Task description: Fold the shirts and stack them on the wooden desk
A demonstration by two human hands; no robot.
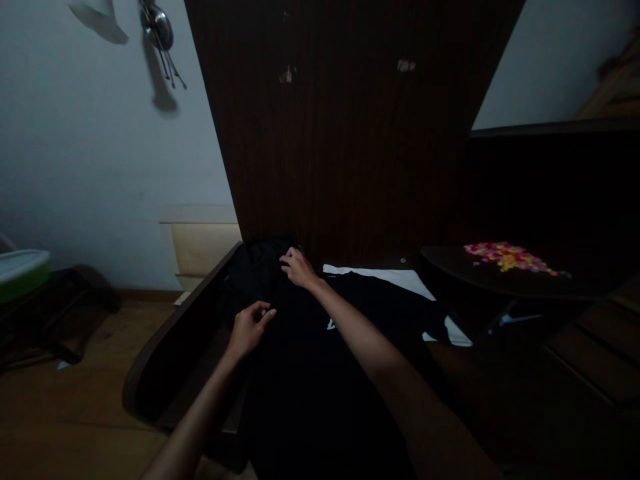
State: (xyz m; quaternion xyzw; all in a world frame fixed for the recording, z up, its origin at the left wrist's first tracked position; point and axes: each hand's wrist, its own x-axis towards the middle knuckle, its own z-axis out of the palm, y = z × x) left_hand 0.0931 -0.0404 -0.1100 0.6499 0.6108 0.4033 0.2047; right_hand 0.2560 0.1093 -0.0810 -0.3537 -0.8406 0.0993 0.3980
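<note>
A black T-shirt [310, 373] with a small white print lies spread over a dark wooden surface. My left hand [250, 327] is at its left side, thumb and fingers closed on the dark cloth. Farther up, my right hand [299, 268] has its fingers bent together on the shirt's upper left part. A bunched black cloth [253, 270] lies just beyond my left hand; whether it belongs to the shirt I cannot tell. White cloth [387, 273] shows from under the shirt at the back and right.
A tall dark wooden panel [345, 147] rises behind the shirt. The surface has a raised, rounded left edge [145, 373]. At right, a dark ledge [450, 273] bears a colourful patch of small pieces [510, 258]. A green and white basin [23, 273] stands at far left.
</note>
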